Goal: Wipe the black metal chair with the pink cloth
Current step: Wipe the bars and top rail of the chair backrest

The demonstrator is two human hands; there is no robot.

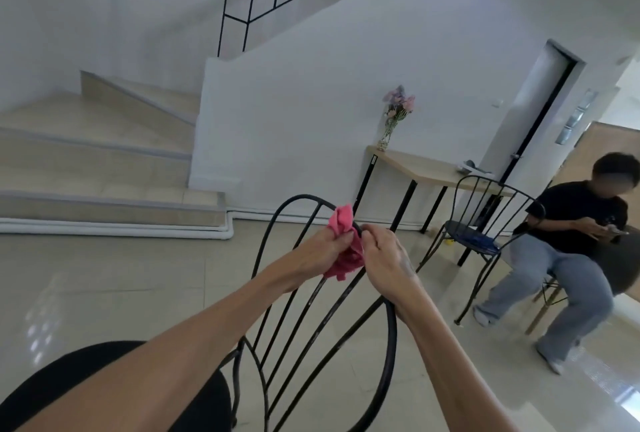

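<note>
I have the chair [392, 334] right before me, cloth [341, 222] on its top rail; stairs [104, 161] behind left, table [426, 167] bearing vase [385, 136] behind right.

A person [581, 220] sits beside a second chair [467, 237] near a table [422, 167] bearing a flower vase [389, 134].

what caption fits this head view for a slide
Left hand holds a pink cloth on the black metal chair back, right hand gripping its rail

Glossy pale tiled floor [104, 293] bears the black metal chair [393, 338], a second black chair [471, 241] and a wooden table [415, 165] carrying one flower vase [389, 134].
</note>
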